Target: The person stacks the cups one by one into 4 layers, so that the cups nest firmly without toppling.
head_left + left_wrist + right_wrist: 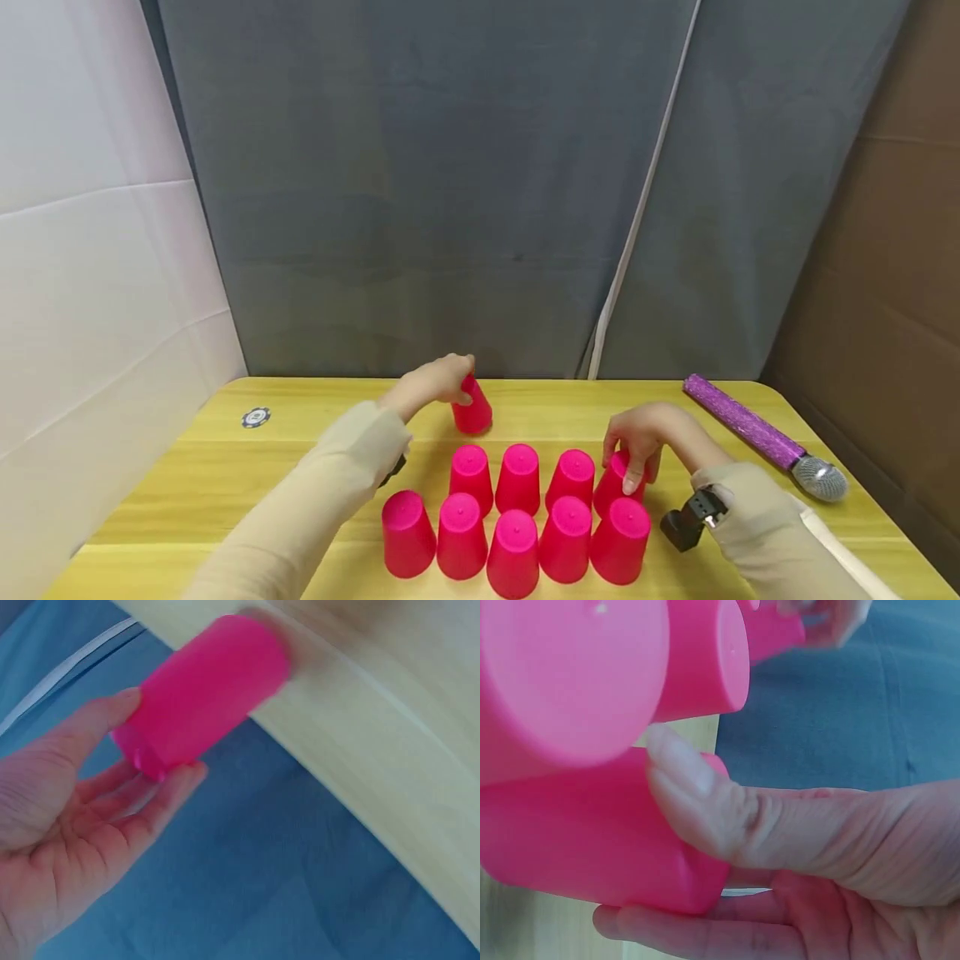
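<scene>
Gripping a lone pink cup (472,407) with the left hand (435,381), fingers and thumb curling round its upturned base, at the far side of the nine-cup cluster (517,521), apart from the rows. In the left wrist view, pinching that same cup (202,690) between thumb and fingers while its mouth is resting on the yellow table (225,467). Clasping the rightmost cup of the back row (615,483) with the right hand (641,437), thumb pressing across its side (592,832), fingers wrapping underneath.

Judging by this, working both hands at once on single upside-down cups, one beyond the cluster and one at its right edge. Calling next, probably, for a clean lift straight up from the right-hand cup, avoiding knocking the front-row cup (621,542) just beside it.

Lying right of the cluster, well apart: a purple microphone (765,437). Sitting far left of it: a small chip (256,417).
</scene>
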